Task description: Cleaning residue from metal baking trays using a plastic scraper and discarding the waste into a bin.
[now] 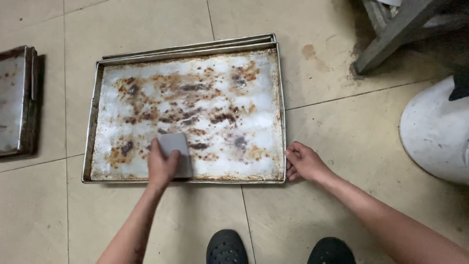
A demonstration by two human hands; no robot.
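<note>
A large metal baking tray (95,102), stained with brown and dark burnt residue, lies on the tiled floor on top of other trays. My left hand (161,166) grips a flat grey scraper (175,145) pressed against the tray's near part, left of centre. My right hand (304,162) rests on the floor with its fingers holding the tray's near right corner.
Another stack of trays (14,100) sits at the far left. A white round object (435,132) is at the right, and a grey wooden frame leg (391,36) stands at the top right. My two dark shoes (225,248) are at the bottom edge.
</note>
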